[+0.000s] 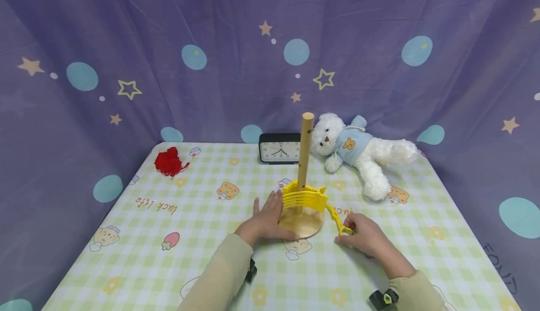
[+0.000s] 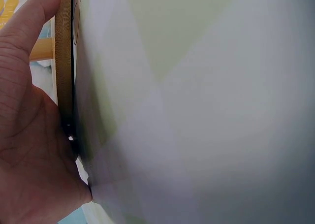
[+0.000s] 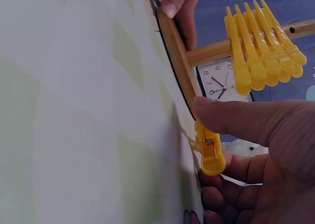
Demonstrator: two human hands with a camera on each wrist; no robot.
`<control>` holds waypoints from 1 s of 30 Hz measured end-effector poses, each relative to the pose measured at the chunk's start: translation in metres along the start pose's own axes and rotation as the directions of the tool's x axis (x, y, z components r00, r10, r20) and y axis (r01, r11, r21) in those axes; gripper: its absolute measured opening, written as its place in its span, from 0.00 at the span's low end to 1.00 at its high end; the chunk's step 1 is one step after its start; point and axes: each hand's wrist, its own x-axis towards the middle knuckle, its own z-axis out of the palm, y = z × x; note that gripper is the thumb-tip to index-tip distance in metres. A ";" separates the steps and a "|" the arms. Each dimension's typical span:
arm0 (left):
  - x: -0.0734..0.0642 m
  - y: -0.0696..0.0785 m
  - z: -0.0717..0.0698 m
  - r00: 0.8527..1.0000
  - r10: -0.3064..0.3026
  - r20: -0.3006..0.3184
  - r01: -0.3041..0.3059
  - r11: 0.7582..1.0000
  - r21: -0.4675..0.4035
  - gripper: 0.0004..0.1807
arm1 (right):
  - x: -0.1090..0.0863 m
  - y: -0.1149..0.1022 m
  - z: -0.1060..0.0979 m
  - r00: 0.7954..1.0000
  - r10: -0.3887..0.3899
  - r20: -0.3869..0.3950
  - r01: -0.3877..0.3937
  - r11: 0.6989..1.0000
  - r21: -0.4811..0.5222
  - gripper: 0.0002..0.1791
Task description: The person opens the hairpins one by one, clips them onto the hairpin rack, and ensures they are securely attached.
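Note:
A round wooden base [image 1: 301, 229] carries an upright wooden post [image 1: 304, 154]. Several yellow spring clips [image 1: 304, 198] sit side by side around the lower part of the post. My left hand [image 1: 266, 219] rests against the base's left side, fingers straight and spread, thumb [image 2: 29, 19] along the near rim. To the right of the base, my right hand [image 1: 366, 236] pinches the end of a single yellow clip [image 3: 210, 150] between thumb and forefinger, close over the tablecloth. The clip's metal spring shows in the right wrist view, and its other end points toward the base.
Behind the post stands a black desk clock [image 1: 278, 150], partly covered by it. A white teddy bear [image 1: 354, 147] in a blue top lies at the back right. Red yarn [image 1: 169, 162] lies at the back left on the checked tablecloth [image 1: 202, 236].

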 end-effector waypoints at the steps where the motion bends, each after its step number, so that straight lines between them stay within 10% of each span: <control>1: 0.000 0.000 0.000 1.000 0.000 0.000 0.000 1.000 -0.001 0.71 | 0.000 0.000 -0.001 1.000 0.005 0.002 -0.005 1.000 0.018 0.22; 14: 0.001 -0.001 0.001 1.000 -0.008 -0.001 0.008 1.000 -0.012 0.72 | -0.003 0.000 -0.013 0.991 0.063 -0.121 -0.042 0.984 0.171 0.22; 30: 0.001 0.000 0.002 1.000 -0.005 -0.008 0.005 1.000 -0.007 0.71 | -0.013 -0.010 -0.038 0.900 0.016 -0.435 0.079 0.977 0.198 0.23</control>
